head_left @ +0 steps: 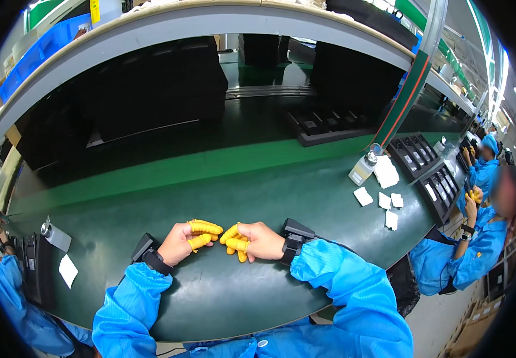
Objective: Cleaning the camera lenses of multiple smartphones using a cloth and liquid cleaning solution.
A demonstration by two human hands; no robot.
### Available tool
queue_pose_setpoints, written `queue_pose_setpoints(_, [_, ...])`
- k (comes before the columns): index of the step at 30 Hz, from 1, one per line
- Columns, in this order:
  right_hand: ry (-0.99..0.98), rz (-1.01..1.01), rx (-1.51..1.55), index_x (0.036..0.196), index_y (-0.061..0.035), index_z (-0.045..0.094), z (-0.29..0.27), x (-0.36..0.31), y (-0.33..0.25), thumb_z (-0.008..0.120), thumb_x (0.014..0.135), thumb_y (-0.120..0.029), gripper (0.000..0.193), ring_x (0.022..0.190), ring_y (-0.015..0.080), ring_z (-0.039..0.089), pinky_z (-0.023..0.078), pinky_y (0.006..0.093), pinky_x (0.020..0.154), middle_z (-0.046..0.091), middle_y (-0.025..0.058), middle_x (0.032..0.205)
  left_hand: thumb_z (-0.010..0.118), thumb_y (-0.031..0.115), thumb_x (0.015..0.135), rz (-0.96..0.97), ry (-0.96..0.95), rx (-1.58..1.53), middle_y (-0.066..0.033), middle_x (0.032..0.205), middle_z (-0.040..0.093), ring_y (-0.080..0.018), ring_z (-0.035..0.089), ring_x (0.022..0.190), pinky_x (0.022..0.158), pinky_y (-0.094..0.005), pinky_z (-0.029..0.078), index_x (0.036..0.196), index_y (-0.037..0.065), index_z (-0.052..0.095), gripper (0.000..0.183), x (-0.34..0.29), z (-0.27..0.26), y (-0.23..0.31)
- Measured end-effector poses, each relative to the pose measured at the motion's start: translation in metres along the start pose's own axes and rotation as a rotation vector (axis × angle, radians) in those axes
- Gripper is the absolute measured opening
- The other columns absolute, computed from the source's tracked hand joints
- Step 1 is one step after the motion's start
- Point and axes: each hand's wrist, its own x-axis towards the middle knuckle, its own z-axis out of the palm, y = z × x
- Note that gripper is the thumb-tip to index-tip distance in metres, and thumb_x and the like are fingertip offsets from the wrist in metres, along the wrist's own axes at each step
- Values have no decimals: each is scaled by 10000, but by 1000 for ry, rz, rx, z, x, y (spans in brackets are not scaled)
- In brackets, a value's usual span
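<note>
Over the dark green tabletop [222,310], my left hand [187,241] and my right hand [253,241] face each other, fingertips a small gap apart. Yellow ribbed finger cots cover the thumbs and fingers of both. The left fingers curve loosely, with space between thumb and forefinger. My right fingers bend inward, thumb in front, and some of them point down. I see nothing held in either hand. Each wrist carries a black strapped device, the left one [148,253] and the right one [296,240], above a blue sleeve.
Right of my hands stand a dispenser bottle [362,170], white wipes [386,172] and black trays [439,191] of parts. Another bottle [56,235] and a wipe [67,271] are at left. Beyond lies a dark tray [329,126] under a shelf [258,22]. Co-workers [478,238] sit at both sides.
</note>
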Motion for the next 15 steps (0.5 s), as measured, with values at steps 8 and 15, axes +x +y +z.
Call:
queue_pose_setpoints(8, [5,3,-77,1146,-40,599,-1,-3,-3,524,970,-205,252,618,98,625,511,224,510,674,48,875,562,-24,910,13,20,55,-78,1143,588,-172,607,999,871,-287,511,1156,-1,640,259,2,3,-11])
queue_pose_setpoints(15, [1,-18,-79,1116,-24,586,-1,-3,-3,528,961,-192,235,637,107,634,518,231,497,671,60,878,570,-8,909,48,-2,131,-78,1168,595,-173,608,1008,871,-289,509,1171,-5,623,267,2,1,-10])
